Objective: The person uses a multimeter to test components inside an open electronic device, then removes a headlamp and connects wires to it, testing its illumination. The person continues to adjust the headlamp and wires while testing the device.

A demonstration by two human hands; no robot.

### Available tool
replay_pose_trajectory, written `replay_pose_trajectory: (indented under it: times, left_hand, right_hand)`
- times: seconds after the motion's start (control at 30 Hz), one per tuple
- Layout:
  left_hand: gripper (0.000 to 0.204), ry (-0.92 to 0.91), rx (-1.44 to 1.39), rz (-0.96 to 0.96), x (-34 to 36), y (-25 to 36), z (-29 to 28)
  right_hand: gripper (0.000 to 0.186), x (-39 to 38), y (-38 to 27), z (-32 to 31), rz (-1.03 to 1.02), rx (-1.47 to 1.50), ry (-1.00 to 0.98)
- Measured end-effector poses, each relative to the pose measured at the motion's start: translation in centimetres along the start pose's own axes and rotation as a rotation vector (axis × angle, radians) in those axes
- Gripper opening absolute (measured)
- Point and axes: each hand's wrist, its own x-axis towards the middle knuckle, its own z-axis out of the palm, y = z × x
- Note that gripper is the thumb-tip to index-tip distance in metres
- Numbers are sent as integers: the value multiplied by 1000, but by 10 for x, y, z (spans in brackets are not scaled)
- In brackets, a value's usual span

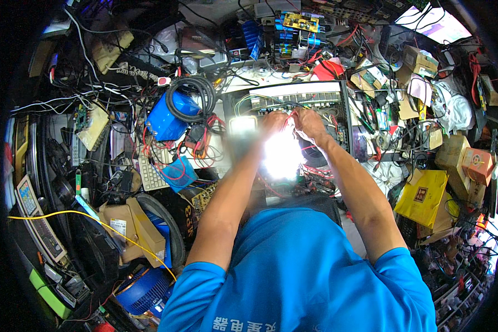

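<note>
Both hands are close together over an open electronic unit in a black metal case (346, 110), which has a circuit board along its far side. My right hand (312, 124) is closed, its thumb and finger pinching a thin red wire (291, 115). Just left of it, my left hand (273, 122) is closed too, near the same wire; its fingertips are partly hidden and washed out, so what it grips cannot be made out. A glaring white light (282, 155) below the hands hides part of the case's inside. Thin green and black wires cross the case's far side.
Left of the case are a blue box (171, 115) with a coiled black cable (205, 97) and a keyboard (151, 170). Blue components with a yellow board (300, 21) stand behind. Cardboard boxes (452, 157) and a yellow package (420, 197) lie right. Loose wires run throughout.
</note>
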Motion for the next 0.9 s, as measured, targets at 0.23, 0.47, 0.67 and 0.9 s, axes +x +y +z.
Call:
replay_pose_trajectory:
  times: [0.23, 0.47, 0.67, 0.9]
  left_hand:
    - [13, -7, -15, -10, -2, 10, -12]
    - [11, -43, -29, -23, 0, 12, -18]
    - [11, -68, 68, -96, 0, 17, -19]
    - [11, -94, -23, -126, 3, 16, -20]
  right_hand:
    - [27, 0, -2, 0, 28, -27, -4]
    - [27, 2, -3, 0, 79, 39, -28]
    - [26, 5, 1, 5, 18, -3, -14]
    - [26, 5, -1, 3, 40, -34, -25]
